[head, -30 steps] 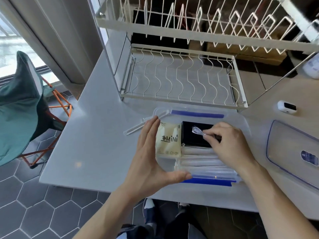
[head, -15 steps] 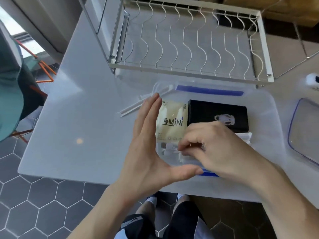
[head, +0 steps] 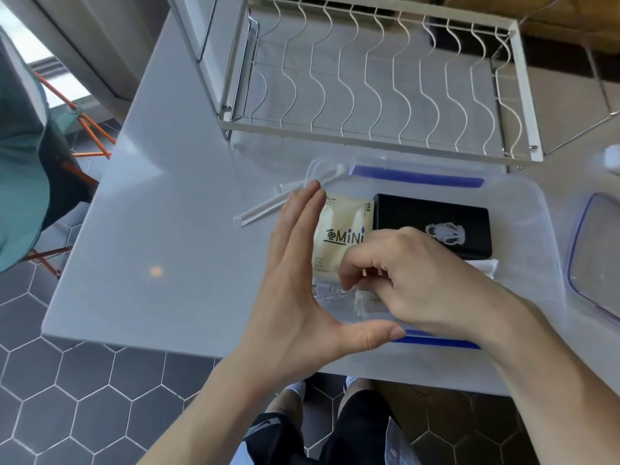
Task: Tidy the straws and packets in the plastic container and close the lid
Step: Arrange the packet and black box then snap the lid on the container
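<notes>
A clear plastic container [head: 523,209] with blue clips stands on the grey table. Inside lie a cream "MiNi" packet [head: 339,229], a black packet [head: 432,219] and wrapped straws [head: 339,292] along the near side. My left hand [head: 302,290] presses flat, with straight fingers, against the container's left wall, thumb along the near edge. My right hand [head: 412,286] reaches in over the straws with fingers curled, pinching at the wrapped straws. Two loose straws [head: 268,209] stick out over the container's far left corner onto the table. The lid [head: 593,256] lies to the right.
A white wire dish rack [head: 385,85] stands just behind the container. A small white object [head: 612,159] sits at the far right. The table's near edge runs close under my hands; a green chair [head: 20,156] stands off to the left on the tiled floor.
My right hand moved from the black packet down to the straws at the near side and curled over them. The camera tilted down and closer. My left hand stayed against the wall.
</notes>
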